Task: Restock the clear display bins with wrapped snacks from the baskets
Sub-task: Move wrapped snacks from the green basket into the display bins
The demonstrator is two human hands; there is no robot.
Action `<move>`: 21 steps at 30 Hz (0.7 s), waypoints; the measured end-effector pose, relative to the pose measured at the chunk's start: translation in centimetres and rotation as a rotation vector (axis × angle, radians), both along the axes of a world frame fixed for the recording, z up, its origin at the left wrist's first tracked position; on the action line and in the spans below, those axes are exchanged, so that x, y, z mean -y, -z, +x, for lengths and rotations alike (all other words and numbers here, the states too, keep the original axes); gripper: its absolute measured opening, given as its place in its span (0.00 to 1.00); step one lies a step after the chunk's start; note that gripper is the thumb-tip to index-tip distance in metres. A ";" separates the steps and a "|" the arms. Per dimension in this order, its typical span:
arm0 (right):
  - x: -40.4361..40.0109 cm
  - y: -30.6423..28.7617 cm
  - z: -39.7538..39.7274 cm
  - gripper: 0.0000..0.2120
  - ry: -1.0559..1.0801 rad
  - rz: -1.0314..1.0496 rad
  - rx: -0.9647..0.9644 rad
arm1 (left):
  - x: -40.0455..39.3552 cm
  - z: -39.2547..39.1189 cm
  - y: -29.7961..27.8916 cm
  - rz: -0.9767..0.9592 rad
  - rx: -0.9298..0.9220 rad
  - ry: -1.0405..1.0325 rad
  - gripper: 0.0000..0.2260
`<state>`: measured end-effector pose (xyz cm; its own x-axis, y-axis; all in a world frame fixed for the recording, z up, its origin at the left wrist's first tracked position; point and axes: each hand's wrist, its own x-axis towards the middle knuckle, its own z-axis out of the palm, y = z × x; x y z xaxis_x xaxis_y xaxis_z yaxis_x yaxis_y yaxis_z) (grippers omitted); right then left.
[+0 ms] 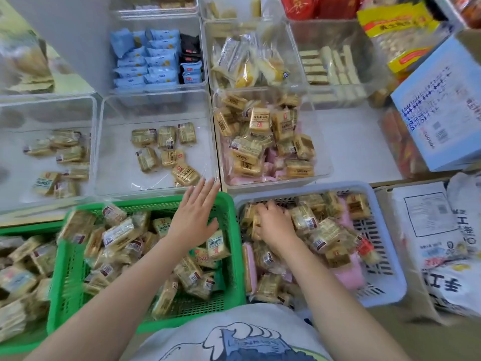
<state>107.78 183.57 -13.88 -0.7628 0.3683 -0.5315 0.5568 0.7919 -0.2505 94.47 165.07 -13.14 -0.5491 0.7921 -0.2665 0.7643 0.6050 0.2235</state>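
My left hand [195, 214] hovers flat and empty over the far edge of the green basket [229, 259], fingers spread toward the middle clear bin [104, 152]. That bin holds several tan wrapped snacks [166, 149]. My right hand [270, 222] is down in the grey basket [387, 251], its fingers curled around tan wrapped snacks [253, 220] at the basket's far left corner. The clear bin [322, 168] just beyond the grey basket is piled with the same tan packets over pink ones. Both baskets are heaped with wrapped snacks.
A left clear bin [46, 113] holds several packets. Further bins hold blue packets [148, 58], yellow cakes [247, 66] and wafers [330, 66]. A blue-white carton [442, 105] and a printed sack [440, 243] stand on the right. Another green basket [15, 277] lies at the left.
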 end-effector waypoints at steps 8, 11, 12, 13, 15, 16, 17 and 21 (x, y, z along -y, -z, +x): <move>-1.1 -1.1 -1.2 0.16 -0.153 -0.108 0.113 | 2.2 -0.8 0.5 0.012 -0.028 -0.137 0.37; -1.1 -2.0 -2.1 0.20 -0.236 -0.115 0.225 | 2.7 -0.9 0.7 0.007 -0.069 -0.136 0.38; -1.1 -2.5 -2.6 0.16 -0.261 -0.116 0.252 | 2.9 -1.0 0.7 0.010 -0.076 -0.160 0.38; -1.2 -3.1 -3.1 0.12 -0.267 -0.125 0.271 | 3.2 -1.1 0.8 0.009 -0.080 -0.197 0.38; -1.5 -5.2 -4.4 0.10 -0.194 -0.199 0.249 | 4.2 -1.4 1.0 0.017 -0.077 -0.274 0.38; -1.5 -6.7 -5.1 0.11 -0.124 -0.257 0.212 | 4.9 -1.4 1.2 0.031 -0.070 -0.293 0.39; -1.5 -8.4 -5.9 0.12 -0.065 -0.311 0.149 | 5.5 -1.4 1.4 0.050 -0.051 -0.296 0.39; 0.6 -13.6 -9.9 0.12 0.045 -0.368 -0.193 | 7.0 -2.1 1.6 0.126 0.056 -0.270 0.41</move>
